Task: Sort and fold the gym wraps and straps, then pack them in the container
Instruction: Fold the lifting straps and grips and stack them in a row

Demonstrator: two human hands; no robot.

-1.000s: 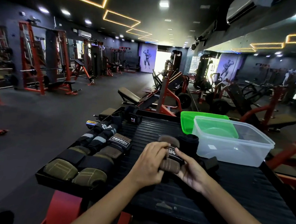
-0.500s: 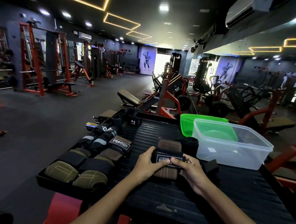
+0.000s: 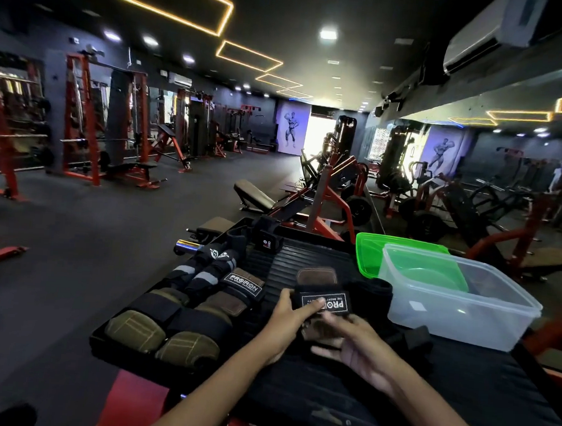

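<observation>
Both forearms bare, no sleeves in view. Left hand (image 3: 286,326) and right hand (image 3: 351,349) bare: no gloves, rings, watch.
</observation>
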